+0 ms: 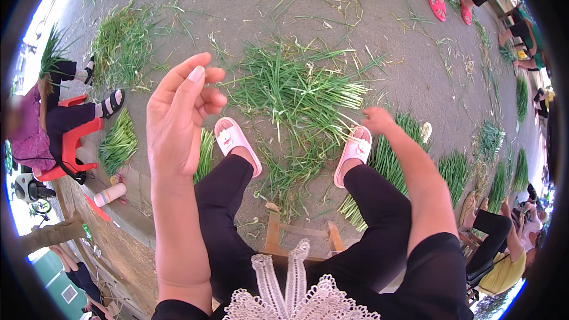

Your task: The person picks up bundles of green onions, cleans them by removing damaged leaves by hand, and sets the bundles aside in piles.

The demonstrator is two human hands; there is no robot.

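- left hand [178, 112]: bare, no rings or watch visible; nails short, pale.
- right hand [377, 120]: bare, forearm uncovered.
- Sleeves: black, short, end at upper arm.
- Top: black with white lace trim [296, 293] at the front, scalloped edge.
- Trousers [379, 213]: black, full length.
- Slides [236, 141]: pale pink, open-toe, small white decoration on strap, probably a bow.

Long green chives [296, 92] lie loose in a scattered heap on the ground before my feet; a tidier bundle [388, 160] lies beside my right foot.
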